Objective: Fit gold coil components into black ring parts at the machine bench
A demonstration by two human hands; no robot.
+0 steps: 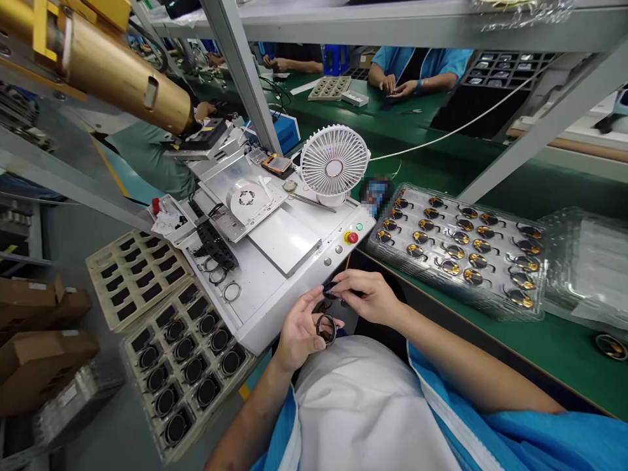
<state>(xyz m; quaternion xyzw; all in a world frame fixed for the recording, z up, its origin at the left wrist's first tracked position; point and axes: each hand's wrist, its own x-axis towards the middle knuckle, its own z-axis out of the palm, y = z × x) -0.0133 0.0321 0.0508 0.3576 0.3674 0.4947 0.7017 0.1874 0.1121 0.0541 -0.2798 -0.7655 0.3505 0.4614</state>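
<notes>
My left hand is curled around a round black ring-shaped case, held between thumb and fingers in front of the white shirt. Just above it, my right hand pinches a small dark part. The left fingertips reach up to this part and seem to touch it. Its exact kind is too small and covered to make out. Both hands are close together, off the front edge of the white machine.
A clear tray of round parts with curled black tails lies on the right. Left stand a tray of black round cases and a beige tray. A white fan and red stop button are ahead; a gold cylinder overhangs upper left.
</notes>
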